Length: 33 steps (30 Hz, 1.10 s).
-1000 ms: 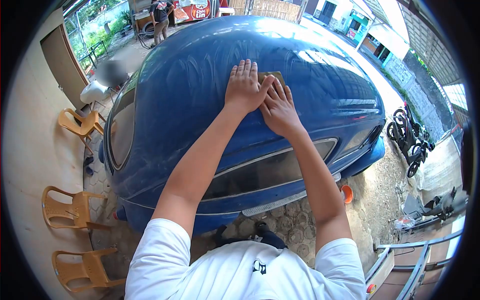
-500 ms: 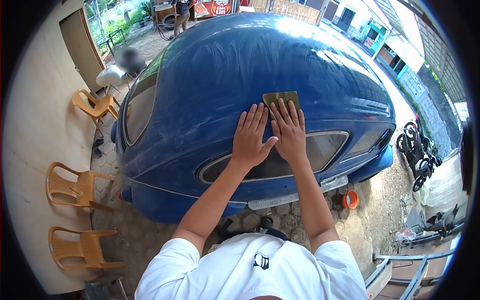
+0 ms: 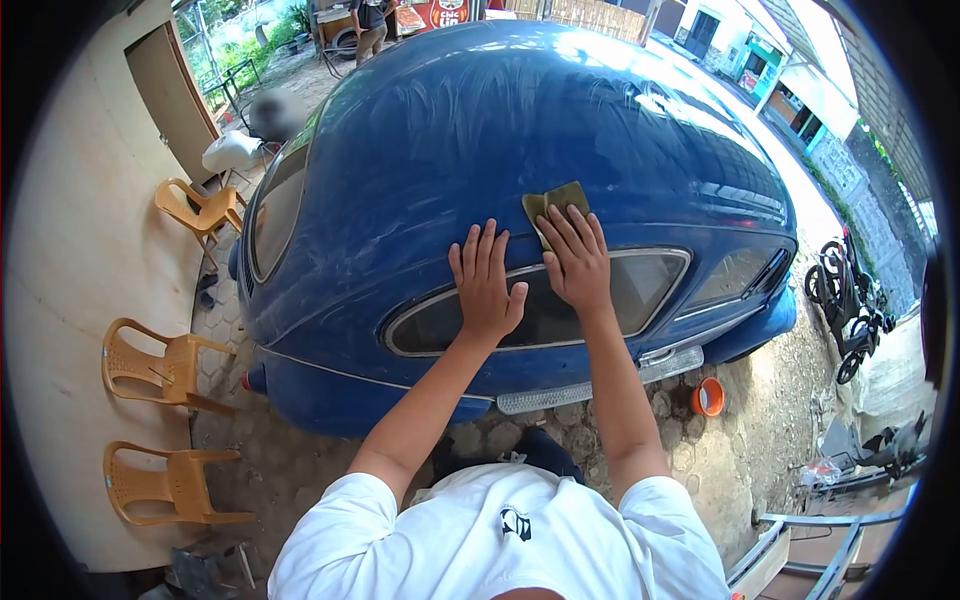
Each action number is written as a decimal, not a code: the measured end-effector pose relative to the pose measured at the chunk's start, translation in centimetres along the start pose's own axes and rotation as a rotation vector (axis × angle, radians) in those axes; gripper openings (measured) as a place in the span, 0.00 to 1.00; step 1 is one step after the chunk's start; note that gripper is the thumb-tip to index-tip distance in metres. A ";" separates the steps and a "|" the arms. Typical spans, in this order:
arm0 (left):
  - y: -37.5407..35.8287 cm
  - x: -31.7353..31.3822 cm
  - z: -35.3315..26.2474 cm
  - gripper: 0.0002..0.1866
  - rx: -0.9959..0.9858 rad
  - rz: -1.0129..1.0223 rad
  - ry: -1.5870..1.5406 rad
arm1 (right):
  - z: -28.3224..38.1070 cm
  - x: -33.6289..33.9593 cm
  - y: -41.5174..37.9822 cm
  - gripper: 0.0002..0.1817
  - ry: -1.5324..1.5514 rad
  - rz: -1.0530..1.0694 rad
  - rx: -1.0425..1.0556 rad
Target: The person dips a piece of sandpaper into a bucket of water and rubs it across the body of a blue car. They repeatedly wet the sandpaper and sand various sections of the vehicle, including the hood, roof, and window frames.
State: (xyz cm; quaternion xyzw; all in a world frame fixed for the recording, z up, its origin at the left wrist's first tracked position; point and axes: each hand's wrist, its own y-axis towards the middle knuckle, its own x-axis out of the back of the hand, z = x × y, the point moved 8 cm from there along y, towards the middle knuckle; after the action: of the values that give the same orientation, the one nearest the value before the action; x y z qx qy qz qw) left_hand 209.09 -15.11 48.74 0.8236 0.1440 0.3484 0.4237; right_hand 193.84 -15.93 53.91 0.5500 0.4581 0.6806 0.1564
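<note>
A blue rounded car (image 3: pixel 420 170) fills the middle of the view, with pale, hazy streaks across its roof. My right hand (image 3: pixel 580 262) lies flat over a creased olive-brown sheet (image 3: pixel 562 200), possibly sandpaper, pressing it to the body above the side window. Part of that sheet is hidden under the fingers. To the left, my left hand (image 3: pixel 486 285) is spread with its thumb out and nothing in it. Its fingertips rest on or just over the blue panel, and its palm is over the upper edge of the side window (image 3: pixel 640 290).
Yellow plastic chairs (image 3: pixel 165 365) stand along the left wall. An orange bucket (image 3: pixel 707 397) sits on the ground beside the car. Motorcycles (image 3: pixel 850 300) are parked at right, above a metal frame (image 3: pixel 830 520). A person (image 3: pixel 372 25) stands beyond the car.
Both hands have moved slightly down toward the window, the left one also leftward and apart from the right. The sheet has tilted and creased under the right hand.
</note>
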 end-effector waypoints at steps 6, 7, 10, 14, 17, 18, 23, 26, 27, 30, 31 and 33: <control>1.0 -2.0 -2.3 0.39 0.059 -0.054 0.038 | -11.5 4.6 -1.7 0.24 -0.089 -0.295 -0.353; 1.2 -2.7 -3.2 0.39 0.057 -0.063 0.042 | -11.1 4.6 -1.5 0.24 -0.098 -0.315 -0.387; 1.8 -5.5 -6.0 0.43 0.070 -0.091 0.015 | -7.7 2.9 -1.1 0.23 -0.025 -0.207 -0.226; 3.4 -9.0 -9.1 0.45 0.063 -0.138 -0.037 | -10.0 3.9 -1.7 0.23 0.065 -0.117 -0.066; 4.4 -11.0 -11.4 0.43 0.068 -0.172 0.003 | -20.1 6.8 -4.5 0.22 0.049 -0.328 -0.269; 4.6 -11.8 -12.1 0.42 0.076 -0.169 0.016 | -23.2 7.9 -5.7 0.21 0.031 -0.419 -0.357; 5.6 -15.9 -15.3 0.43 0.199 -0.245 0.021 | -20.9 7.1 -5.1 0.20 0.099 -0.270 -0.308; 5.4 -16.1 -15.2 0.46 0.239 -0.289 0.080 | -19.9 7.2 -5.4 0.20 0.190 -0.219 -0.136; 5.2 -15.8 -15.1 0.47 0.209 -0.286 0.110 | -20.8 7.5 -5.2 0.19 0.195 -0.195 -0.078; 5.1 -14.8 -14.9 0.48 0.158 -0.255 0.156 | -25.5 9.7 -6.0 0.18 0.148 -0.238 -0.060; 5.2 -14.6 -15.0 0.48 0.149 -0.244 0.165 | -27.7 10.4 -6.7 0.17 0.130 -0.273 -0.091; 5.4 -14.4 -15.2 0.48 0.157 -0.246 0.159 | -31.0 11.4 -7.7 0.17 0.139 -0.324 -0.163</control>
State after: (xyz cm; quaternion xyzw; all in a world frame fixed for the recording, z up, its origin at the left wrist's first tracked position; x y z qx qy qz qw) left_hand 187.87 -16.91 52.58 0.8001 0.3035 0.3456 0.3850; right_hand 160.01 -17.62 55.42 0.4062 0.4937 0.7176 0.2762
